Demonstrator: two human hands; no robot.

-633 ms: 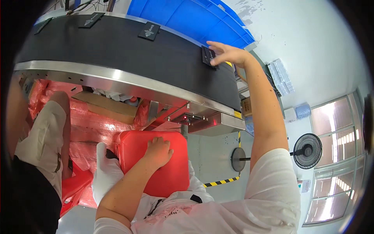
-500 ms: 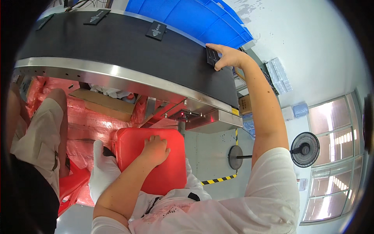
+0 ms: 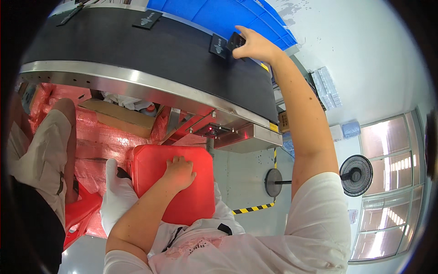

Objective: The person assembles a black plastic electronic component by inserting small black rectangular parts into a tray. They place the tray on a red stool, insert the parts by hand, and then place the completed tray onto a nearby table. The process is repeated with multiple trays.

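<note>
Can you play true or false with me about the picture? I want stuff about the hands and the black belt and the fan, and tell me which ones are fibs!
1. The right hand has a black flat item between its thumb and fingers. True.
2. The left hand is up on the belt. False: the left hand rests on a red plastic thing.
3. A black card with a pale mark lies on the belt just left of the right hand. True.
4. The big bin behind the belt is yellow. False: the bin is blue.
5. The fan is at the left of the picture. False: the fan is at the right.
</note>
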